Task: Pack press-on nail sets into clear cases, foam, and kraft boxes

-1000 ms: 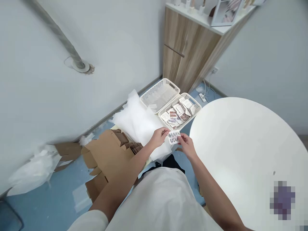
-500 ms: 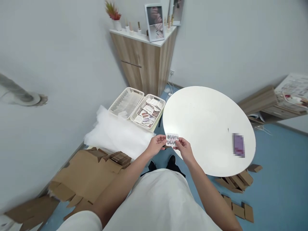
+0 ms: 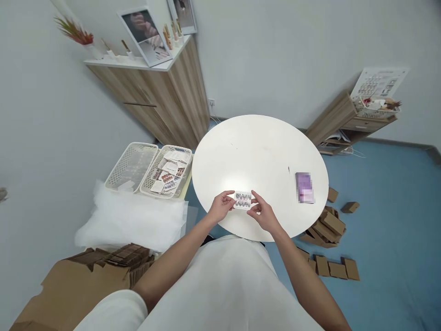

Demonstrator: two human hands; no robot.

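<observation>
Left hand (image 3: 220,208) and right hand (image 3: 264,215) extend ahead of my inward-slanting forearms (image 3: 181,255), fingers part-curled, each pinching one short end of the tray (image 3: 242,200) between thumb and fingers, over the near side of the table (image 3: 258,147).

Workrm w/ boxes (image 3: 333,222) & baskets (image 3: 150,172)

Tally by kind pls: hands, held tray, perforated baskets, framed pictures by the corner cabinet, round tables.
Left hand and right hand: 2
Press-on nail tray, held: 1
Perforated baskets: 3
Framed pictures: 2
Round table: 1
Total: 9
</observation>
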